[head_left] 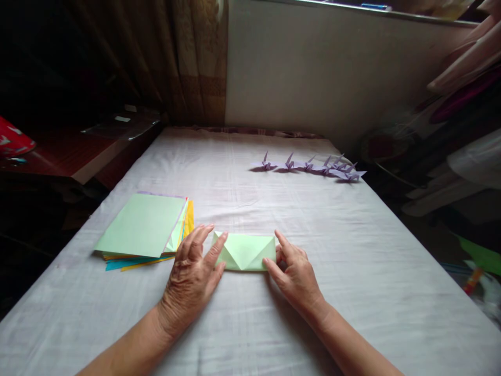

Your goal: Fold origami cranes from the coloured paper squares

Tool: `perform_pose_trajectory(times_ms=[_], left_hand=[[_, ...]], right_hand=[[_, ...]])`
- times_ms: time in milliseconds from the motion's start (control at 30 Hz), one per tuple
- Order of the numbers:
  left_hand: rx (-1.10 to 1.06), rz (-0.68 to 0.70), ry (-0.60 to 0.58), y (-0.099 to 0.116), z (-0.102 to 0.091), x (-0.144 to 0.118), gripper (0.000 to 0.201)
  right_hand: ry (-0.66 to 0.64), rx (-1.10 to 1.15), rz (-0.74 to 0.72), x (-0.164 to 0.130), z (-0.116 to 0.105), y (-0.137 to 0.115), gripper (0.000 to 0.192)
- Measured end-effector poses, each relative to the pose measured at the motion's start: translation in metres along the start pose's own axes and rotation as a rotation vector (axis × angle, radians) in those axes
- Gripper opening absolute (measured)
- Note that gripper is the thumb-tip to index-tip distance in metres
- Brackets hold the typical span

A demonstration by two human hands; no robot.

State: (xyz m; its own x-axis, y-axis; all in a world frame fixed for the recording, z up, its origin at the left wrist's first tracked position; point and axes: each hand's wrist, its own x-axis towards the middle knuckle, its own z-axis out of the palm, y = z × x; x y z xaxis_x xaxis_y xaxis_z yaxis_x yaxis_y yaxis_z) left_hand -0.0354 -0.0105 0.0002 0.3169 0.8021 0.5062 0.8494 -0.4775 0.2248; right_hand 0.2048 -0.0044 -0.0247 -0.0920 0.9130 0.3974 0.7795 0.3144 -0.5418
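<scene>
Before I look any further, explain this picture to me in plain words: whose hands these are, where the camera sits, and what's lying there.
There is no machine here. The single picture comes from a camera worn on a person's head, looking forward and down, so the two bare hands are the wearer's own.

They work over a surface covered with a pale cloth. The left hand and right hand rest at opposite ends of a folded light green paper, its triangular flap pointing toward the wearer.

Left of it lies a paper stack, green on top, with yellow and blue edges showing below. Farther back, to the right, stand purple paper birds in a loose row.
</scene>
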Motion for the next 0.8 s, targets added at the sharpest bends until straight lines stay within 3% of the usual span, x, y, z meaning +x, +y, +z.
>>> perform_pose_trajectory(times_ms=[100, 233, 333, 700, 800], left_hand=[[-0.003, 0.142, -0.092, 0.012, -0.001, 0.0, 0.034], [-0.05, 0.312, -0.331, 0.02, 0.005, -0.007, 0.051], [-0.047, 0.324, -0.432, 0.02, 0.009, -0.012, 0.063], [-0.079, 0.287, -0.472, 0.019, 0.01, -0.016, 0.065], [-0.089, 0.278, -0.483, 0.019, 0.009, -0.015, 0.065]], right_hand=[[0.003, -0.014, -0.006, 0.0, 0.002, 0.0, 0.054], [0.005, -0.011, -0.008, 0.0, 0.003, -0.001, 0.05], [0.005, -0.007, -0.01, -0.001, 0.003, -0.001, 0.046], [-0.02, 0.022, -0.018, 0.004, -0.004, -0.009, 0.007], [-0.03, 0.02, -0.02, 0.005, -0.005, -0.011, 0.006]])
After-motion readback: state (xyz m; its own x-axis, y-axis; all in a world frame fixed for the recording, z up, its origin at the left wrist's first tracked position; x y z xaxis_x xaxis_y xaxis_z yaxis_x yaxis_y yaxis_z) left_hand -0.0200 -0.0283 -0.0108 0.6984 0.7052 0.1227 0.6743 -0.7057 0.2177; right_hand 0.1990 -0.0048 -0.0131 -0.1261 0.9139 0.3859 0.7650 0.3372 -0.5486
